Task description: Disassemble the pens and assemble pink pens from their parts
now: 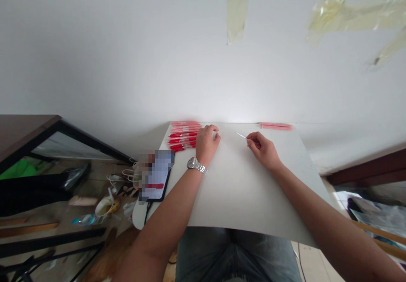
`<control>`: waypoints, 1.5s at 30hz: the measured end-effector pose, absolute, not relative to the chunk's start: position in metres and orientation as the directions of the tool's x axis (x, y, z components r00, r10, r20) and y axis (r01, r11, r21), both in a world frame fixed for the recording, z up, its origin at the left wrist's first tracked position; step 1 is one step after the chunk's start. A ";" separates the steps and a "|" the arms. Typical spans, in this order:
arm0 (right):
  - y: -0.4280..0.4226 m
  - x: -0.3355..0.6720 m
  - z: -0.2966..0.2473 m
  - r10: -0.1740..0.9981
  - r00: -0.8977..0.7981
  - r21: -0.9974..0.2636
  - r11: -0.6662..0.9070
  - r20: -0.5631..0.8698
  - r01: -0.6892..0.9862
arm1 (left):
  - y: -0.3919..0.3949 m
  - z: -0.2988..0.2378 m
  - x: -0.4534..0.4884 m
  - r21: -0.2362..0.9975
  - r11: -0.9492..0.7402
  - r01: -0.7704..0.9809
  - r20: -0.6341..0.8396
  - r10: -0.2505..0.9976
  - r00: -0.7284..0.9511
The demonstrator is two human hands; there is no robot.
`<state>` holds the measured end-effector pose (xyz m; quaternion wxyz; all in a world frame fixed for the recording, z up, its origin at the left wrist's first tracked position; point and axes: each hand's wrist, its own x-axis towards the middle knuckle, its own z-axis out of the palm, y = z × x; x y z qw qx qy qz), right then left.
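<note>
Between thumb and fingers of my right hand (261, 149) is a thin whitish stick that looks like a pen refill (241, 135), its tip pointing left over the white table (236, 189). My left hand (207, 143) wears a steel watch (196, 165) at the wrist. Its thumb and index finger curve with a gap between them, and nothing shows in that gap. Just left of this hand lies a row of red and pink pens (182, 136), partly hidden by the hand. A few pink pen barrels (275, 126) lie at the back right.
A phone (157, 178) with a cable lies at the table's left edge. The wall (203, 62) rises right behind the table. A dark-framed piece of furniture (31, 130) stands at left. On the floor are a cup (104, 206) and a bottle (85, 220).
</note>
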<state>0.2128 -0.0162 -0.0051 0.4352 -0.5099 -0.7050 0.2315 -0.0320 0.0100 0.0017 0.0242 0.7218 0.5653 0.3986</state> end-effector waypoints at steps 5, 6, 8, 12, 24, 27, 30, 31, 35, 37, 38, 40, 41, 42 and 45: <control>-0.017 0.213 -0.004 0.924 -0.099 -0.772 0.365 0.370 0.521 | 0.008 0.006 -0.037 0.386 -0.314 0.868 0.562 0.826 0.049; -0.017 0.213 -0.004 0.924 -0.100 -0.772 0.364 0.369 0.520 | 0.007 0.007 -0.037 0.373 -0.308 0.876 0.562 0.826 0.051; -0.017 0.213 -0.004 0.925 -0.098 -0.774 0.362 0.367 0.519 | 0.007 0.008 -0.037 0.353 -0.298 0.887 0.556 0.829 0.057; -0.016 0.214 -0.006 0.926 -0.097 -0.778 0.360 0.364 0.515 | 0.007 0.009 -0.037 0.352 -0.284 0.892 0.532 0.845 0.059; -0.016 0.214 -0.006 0.930 -0.091 -0.788 0.351 0.356 0.505 | 0.005 0.009 -0.036 0.383 -0.291 0.877 0.517 0.854 0.058; -0.016 0.215 -0.007 0.932 -0.092 -0.792 0.348 0.352 0.501 | 0.004 0.012 -0.036 0.378 -0.285 0.881 0.519 0.853 0.054; -0.016 0.215 -0.007 0.932 -0.093 -0.795 0.349 0.351 0.496 | 0.004 0.014 -0.036 0.393 -0.284 0.874 0.525 0.850 0.040; -0.016 0.215 -0.007 0.932 -0.094 -0.796 0.349 0.350 0.495 | 0.004 0.014 -0.036 0.401 -0.289 0.869 0.531 0.847 0.037; -0.017 0.214 -0.006 0.931 -0.099 -0.794 0.352 0.351 0.496 | 0.004 0.012 -0.032 0.462 -0.337 0.820 0.558 0.830 0.027; -0.017 0.214 -0.006 0.931 -0.100 -0.796 0.354 0.352 0.491 | 0.004 0.010 -0.030 0.512 -0.366 0.777 0.557 0.830 0.023; -0.017 0.215 -0.006 0.931 -0.101 -0.797 0.354 0.352 0.489 | 0.004 0.010 -0.028 0.540 -0.382 0.750 0.555 0.832 0.024; -0.016 0.215 -0.007 0.932 -0.101 -0.799 0.352 0.349 0.487 | 0.003 0.009 -0.025 0.600 -0.421 0.680 0.548 0.836 0.033; -0.016 0.215 -0.008 0.932 -0.100 -0.800 0.351 0.348 0.488 | 0.002 0.009 -0.024 0.632 -0.444 0.636 0.545 0.837 0.042; -0.016 0.215 -0.008 0.933 -0.100 -0.800 0.350 0.347 0.488 | 0.002 0.008 -0.022 0.665 -0.465 0.584 0.541 0.839 0.051; -0.015 0.216 -0.009 0.932 -0.099 -0.798 0.350 0.348 0.490 | -0.001 0.007 -0.016 0.788 -0.483 0.382 0.491 0.867 0.084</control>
